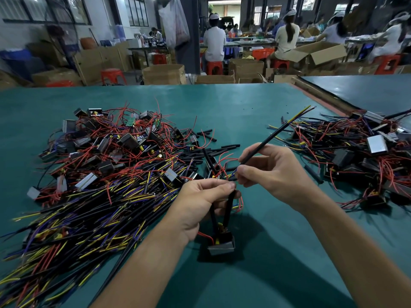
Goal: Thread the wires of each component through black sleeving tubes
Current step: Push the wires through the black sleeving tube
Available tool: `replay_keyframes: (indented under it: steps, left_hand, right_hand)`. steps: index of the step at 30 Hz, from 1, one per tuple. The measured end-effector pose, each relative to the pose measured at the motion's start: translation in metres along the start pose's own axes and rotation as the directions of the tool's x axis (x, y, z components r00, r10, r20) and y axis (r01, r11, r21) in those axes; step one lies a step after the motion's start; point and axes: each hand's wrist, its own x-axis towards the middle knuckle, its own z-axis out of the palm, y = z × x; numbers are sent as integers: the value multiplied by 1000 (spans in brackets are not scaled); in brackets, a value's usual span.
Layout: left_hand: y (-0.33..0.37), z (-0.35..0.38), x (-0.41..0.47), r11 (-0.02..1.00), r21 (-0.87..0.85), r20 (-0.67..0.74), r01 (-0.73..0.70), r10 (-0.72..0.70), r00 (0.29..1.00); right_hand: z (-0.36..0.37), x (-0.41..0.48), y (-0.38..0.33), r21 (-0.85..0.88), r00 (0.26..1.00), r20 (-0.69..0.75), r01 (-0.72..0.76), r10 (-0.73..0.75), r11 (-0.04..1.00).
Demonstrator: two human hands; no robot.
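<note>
The left hand (203, 202) pinched the hanging component's (222, 245) sleeved wires (229, 207) while the right hand (272, 172), just right, gripped a black sleeving tube (264, 142).

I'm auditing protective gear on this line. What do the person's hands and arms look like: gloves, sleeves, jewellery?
Both the left hand and the right hand are bare: no gloves, finger cots, rings or tape show. The left forearm and right forearm are uncovered as far as the frame shows, with no sleeve, watch or wristband in view.

Curled fingers (222, 188) on left hand (200, 205) and right hand (274, 172)
</note>
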Motion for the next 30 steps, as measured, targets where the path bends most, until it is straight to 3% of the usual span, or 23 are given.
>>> replay_keyframes:
  steps: [7,19,26,30]
  left_hand:
    - [2,-1,-2,999,-29,-21,-17,16,1000]
    - [1,3,-3,998,24,-39,-55,56,998]
    - [2,2,-1,992,30,-106,-119,121,987]
    - [0,3,-2,977,101,-131,-190,203,970]
  right_hand:
    - [0,-1,1,-85,999,1,38,-38,996]
    - [1,0,4,-87,999,7,48,-47,995]
    - [-1,3,7,-282,983,-166,-124,79,951]
    - [-1,1,2,-271,983,-147,-145,108,952]
